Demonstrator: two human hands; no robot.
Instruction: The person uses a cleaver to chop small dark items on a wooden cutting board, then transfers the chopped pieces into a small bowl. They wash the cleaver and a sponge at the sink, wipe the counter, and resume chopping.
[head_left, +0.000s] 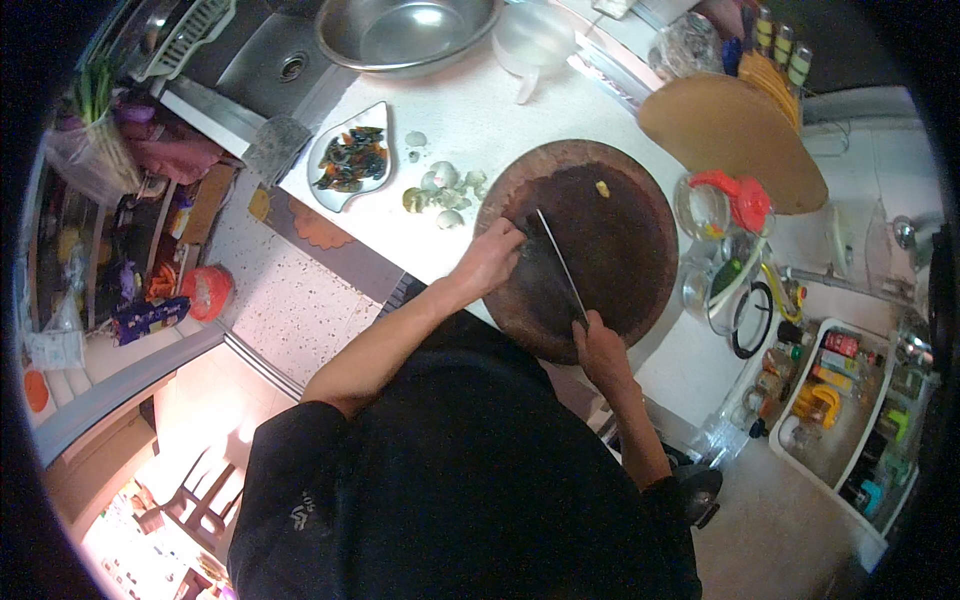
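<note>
My right hand (602, 346) grips a kitchen knife (561, 264) at its handle end, over a round, dark wooden chopping board (637, 300). The knife's upper edge shows as a thin bright line slanting up and left. Left of the blade, over the board's left side, is my left hand (491, 256) with its fingers bent. Whether those fingers hold something or touch the blade cannot be seen. A small yellowish piece of food (602, 189) lies on the board's far part. Dark, cut pieces, apparently preserved egg (352, 159), fill a white leaf-shaped plate (324, 193) at left.
Cracked eggshells (442, 187) lie between plate and board. Beyond are a steel basin (409, 37), a translucent strainer or ladle (534, 45) and a sink (262, 64). Right of the board stand clear containers (701, 289), a red plastic item (739, 199) and a bottle-filled tray (825, 465).
</note>
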